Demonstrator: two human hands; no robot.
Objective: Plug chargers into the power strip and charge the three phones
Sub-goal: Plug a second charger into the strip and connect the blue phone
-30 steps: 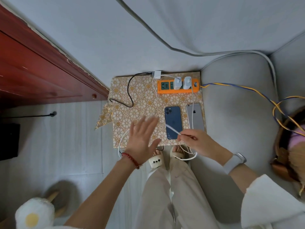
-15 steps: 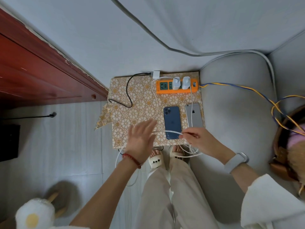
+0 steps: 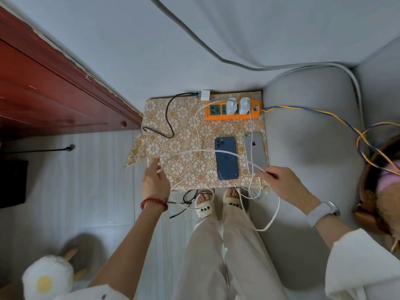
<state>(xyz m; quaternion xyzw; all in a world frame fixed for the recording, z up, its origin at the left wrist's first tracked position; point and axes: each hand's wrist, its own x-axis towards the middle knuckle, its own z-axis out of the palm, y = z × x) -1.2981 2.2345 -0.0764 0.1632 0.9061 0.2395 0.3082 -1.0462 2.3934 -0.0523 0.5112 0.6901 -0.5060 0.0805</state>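
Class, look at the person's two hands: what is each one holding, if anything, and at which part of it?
Both hold one white cable stretched over the blue phone. The right hand pinches it mid-length, and the left hand grips it farther along.

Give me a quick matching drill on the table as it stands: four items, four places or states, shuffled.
Items:
1. blue phone
2. silver phone
3. orange power strip
4. loose white charger block

Places or states:
A. back edge of the patterned cloth, black cable attached
B. face down, nearest the sofa
C. two white chargers plugged in
D. face down, white cable crossing it

Pairs: 1-D, 2-B, 3-C, 4-A
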